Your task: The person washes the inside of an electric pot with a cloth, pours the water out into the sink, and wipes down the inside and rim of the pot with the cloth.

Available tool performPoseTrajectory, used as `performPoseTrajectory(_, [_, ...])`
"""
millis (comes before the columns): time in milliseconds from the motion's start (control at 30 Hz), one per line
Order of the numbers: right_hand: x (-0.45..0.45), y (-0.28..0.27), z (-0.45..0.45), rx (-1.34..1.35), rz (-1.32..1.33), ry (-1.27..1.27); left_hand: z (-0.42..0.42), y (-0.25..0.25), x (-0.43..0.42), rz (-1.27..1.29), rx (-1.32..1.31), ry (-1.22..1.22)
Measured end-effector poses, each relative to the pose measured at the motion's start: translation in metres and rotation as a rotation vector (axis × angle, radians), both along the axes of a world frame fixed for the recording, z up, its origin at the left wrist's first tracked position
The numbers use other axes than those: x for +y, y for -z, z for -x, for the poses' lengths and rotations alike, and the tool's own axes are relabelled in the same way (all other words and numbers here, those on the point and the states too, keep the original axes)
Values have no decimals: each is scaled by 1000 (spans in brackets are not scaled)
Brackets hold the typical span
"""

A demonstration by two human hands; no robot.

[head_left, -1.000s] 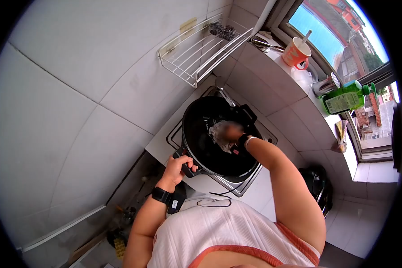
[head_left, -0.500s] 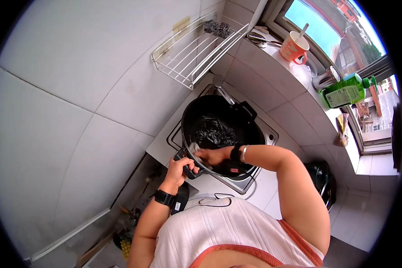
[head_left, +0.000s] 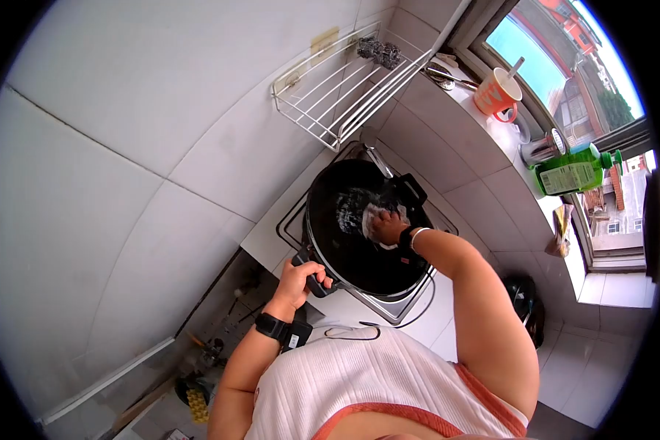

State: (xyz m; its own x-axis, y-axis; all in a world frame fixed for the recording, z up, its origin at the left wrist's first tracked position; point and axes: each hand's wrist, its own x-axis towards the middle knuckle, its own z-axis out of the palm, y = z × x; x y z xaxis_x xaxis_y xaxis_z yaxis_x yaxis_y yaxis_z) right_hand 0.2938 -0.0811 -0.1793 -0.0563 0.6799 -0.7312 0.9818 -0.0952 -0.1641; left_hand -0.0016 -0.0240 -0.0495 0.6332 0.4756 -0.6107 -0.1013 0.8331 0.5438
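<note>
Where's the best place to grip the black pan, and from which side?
Probably the free handle opposite the left hand, coming from the window side: it juts outward from the pan, while that hand holds the other handle.

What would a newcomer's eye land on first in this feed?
Most likely the big black pan on the stove at mid-view, with the left hand gripping its handle and the right hand on a pale crumpled cloth inside. After that, probably the bright green bottle on the windowsill at upper right, and the orange-and-white cup on the same sill.
</note>
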Motion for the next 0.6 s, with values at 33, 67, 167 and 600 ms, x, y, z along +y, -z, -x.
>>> performPoseTrajectory(33, [11,-14,13,-53,-142,146,0,-1,0,-1,-1,-5])
performPoseTrajectory(67, [18,-22,20,-107,-286,292,-1,-3,0,-10,0,-7])
performPoseTrajectory(167, [33,82,14,-58,-670,353,-1,-4,1,-12,0,-15])
performPoseTrajectory(600, [68,-71,15,330,-1074,655,0,-8,2,-14,-21,0])
